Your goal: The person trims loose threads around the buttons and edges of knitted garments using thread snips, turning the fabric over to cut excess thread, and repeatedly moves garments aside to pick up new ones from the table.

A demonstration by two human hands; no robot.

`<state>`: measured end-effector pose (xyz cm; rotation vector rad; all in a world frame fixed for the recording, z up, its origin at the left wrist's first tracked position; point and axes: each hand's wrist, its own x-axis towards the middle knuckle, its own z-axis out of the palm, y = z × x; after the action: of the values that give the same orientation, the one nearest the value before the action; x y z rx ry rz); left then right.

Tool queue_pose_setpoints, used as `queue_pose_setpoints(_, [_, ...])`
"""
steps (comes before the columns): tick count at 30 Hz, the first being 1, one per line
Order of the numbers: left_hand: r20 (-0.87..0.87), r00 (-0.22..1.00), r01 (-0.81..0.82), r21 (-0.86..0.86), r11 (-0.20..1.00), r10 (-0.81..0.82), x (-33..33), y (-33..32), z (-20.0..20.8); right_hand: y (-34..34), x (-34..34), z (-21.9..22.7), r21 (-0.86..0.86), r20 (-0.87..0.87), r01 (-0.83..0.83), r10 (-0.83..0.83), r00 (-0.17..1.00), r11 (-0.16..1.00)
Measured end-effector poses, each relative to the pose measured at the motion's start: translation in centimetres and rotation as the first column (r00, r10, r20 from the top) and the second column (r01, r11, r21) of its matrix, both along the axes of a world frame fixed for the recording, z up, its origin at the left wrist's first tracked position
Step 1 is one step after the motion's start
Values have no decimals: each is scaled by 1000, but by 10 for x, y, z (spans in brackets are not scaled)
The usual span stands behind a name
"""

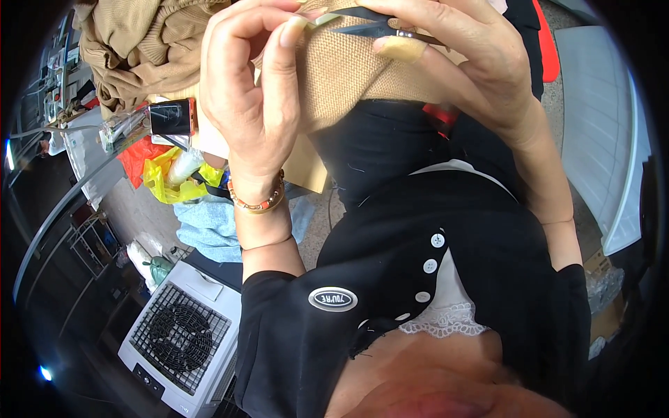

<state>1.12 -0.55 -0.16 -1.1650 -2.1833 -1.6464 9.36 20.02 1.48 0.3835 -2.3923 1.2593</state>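
- The knit (334,80), tan and ribbed, hung between the two hands over the person's dark lap, at the top of the view.
- It looked soft, light and stretchy, apt to sag or shift rather than slip; a folded edge beside the strip, clear of the blades, seemed the best place to grip.
- The left hand (254,94) was narrowed to a pinch, thumb against fingers, on a small pale strip (325,19) at the knit's upper edge. The strip seemed thin and bendy, easy to lose hold of.
- The right hand (481,56) was curled around dark snips (366,30), blades parted and pointing left at the strip; whether they touched it, I could not tell. (One digit wore a yellowish wrap (403,49), perhaps against rubbing.)
- The snips looked stiff and sharp, to be taken by the handles only.
- Beyond the left hand a heap (139,52) of similar tan knitwear crowded that side, with a phone (172,117) lying near it.
- Lower left were a yellow bag (159,187), a blue cloth (209,230) and a fan unit (181,334), all apart from the work.
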Motion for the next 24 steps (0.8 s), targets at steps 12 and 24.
queue_pose_setpoints(12, [29, 1000, -11, 13, 1000, 11, -4, 3, 0, -10, -53, -58, -160, -729, -155, -11, 685, 975])
queue_pose_setpoints(24, [-24, 999, -25, -8, 1000, 25, -4, 6, -1, -3, -48, -31, -59, -660, -13, -29, 750, 998])
